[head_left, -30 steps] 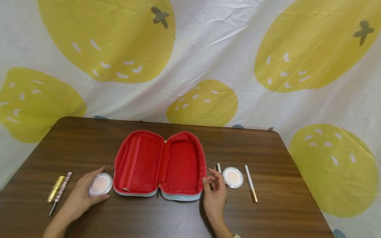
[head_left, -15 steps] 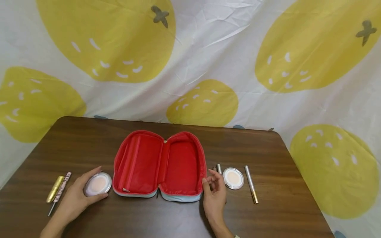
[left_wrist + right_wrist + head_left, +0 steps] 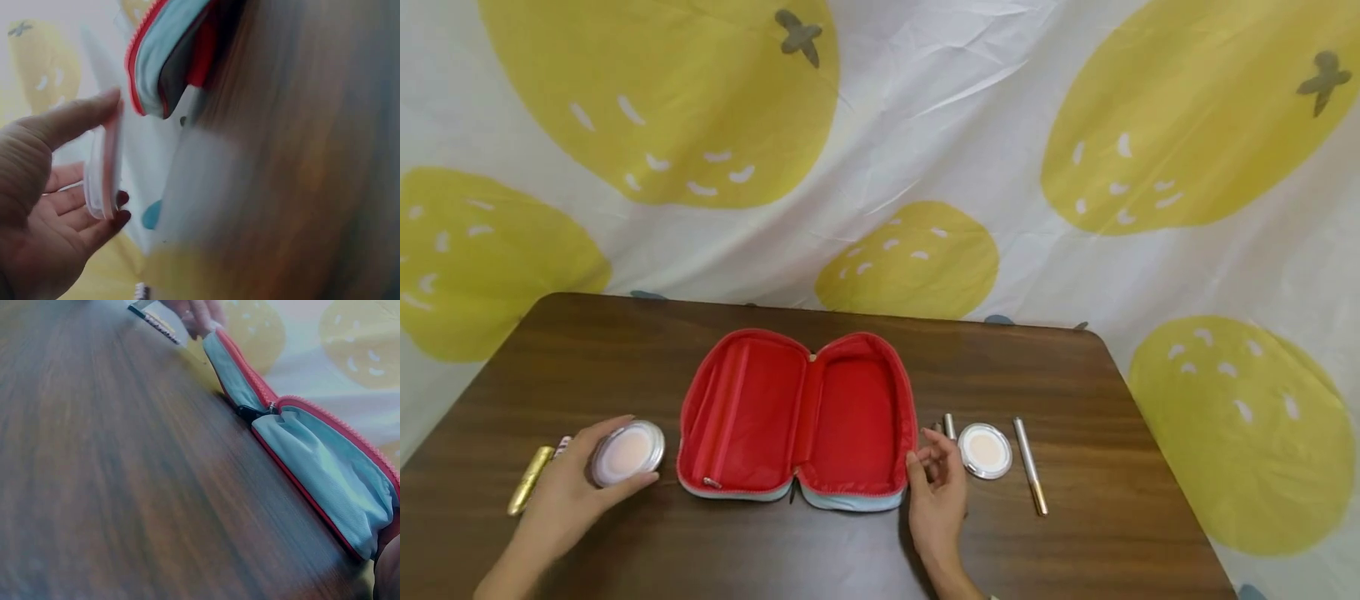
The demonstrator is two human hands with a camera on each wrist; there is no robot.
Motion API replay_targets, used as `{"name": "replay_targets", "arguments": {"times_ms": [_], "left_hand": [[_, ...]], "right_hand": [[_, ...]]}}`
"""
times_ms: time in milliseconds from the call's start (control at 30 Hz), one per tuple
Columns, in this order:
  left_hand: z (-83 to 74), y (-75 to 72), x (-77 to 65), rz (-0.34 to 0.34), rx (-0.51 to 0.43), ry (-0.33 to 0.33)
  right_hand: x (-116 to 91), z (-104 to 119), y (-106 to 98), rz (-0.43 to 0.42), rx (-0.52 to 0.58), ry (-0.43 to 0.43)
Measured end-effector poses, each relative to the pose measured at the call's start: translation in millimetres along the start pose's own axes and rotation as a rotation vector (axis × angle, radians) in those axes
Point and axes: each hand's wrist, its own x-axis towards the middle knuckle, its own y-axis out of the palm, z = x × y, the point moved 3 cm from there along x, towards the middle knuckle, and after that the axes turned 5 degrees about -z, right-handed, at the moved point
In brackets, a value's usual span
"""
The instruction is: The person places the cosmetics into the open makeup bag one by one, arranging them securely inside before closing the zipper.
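Note:
A round compact (image 3: 627, 452) with a clear rim and a pale pink face is held by my left hand (image 3: 561, 500), thumb and fingers at opposite edges. The left wrist view shows this compact (image 3: 107, 172) edge-on, raised off the table. Beside it a makeup bag (image 3: 857, 417) lies unzipped and spread flat, red inside and light blue outside. My right hand (image 3: 938, 500) pinches its right edge between thumb and fingers. In the right wrist view the blue side of the bag (image 3: 325, 469) is creased near that grip; most of the right hand is out of that view.
Right of the right hand lie a second round compact (image 3: 985, 451), a silver tube (image 3: 950, 427) and a silver-and-gold pen (image 3: 1031, 467). A gold tube (image 3: 530, 481) and a patterned stick (image 3: 562, 444), partly hidden, are by the left hand. A lemon-print cloth (image 3: 910, 258) hangs behind the table.
My left hand has shifted left with the compact, away from the bag and higher, and now covers most of the patterned stick. The right hand keeps its grip on the bag's edge.

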Motion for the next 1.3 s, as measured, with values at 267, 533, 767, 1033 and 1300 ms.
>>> {"name": "replay_targets", "arguments": {"times_ms": [267, 533, 767, 1033, 1300], "left_hand": [[-17.2, -6.8, 12.4, -0.02, -0.018, 0.049], [-28.9, -6.5, 16.7, -0.02, -0.032, 0.105], [-44.4, 8.5, 32.8, 0.017, -0.07, 0.121], [-53.9, 31.0, 42.2, 0.099, -0.113, 0.13], [-62.8, 53.6, 47.2, 0.162, -0.179, 0.123]], "right_hand": [[0.4, 11.3, 1.1, -0.01, -0.002, 0.013], [-0.6, 34.2, 9.4, 0.009, -0.029, 0.032], [3.7, 33.2, 13.8, 0.016, -0.021, 0.042], [0.1, 28.9, 13.6, 0.006, -0.013, 0.055], [0.9, 28.3, 13.2, 0.009, -0.018, 0.064]]}}
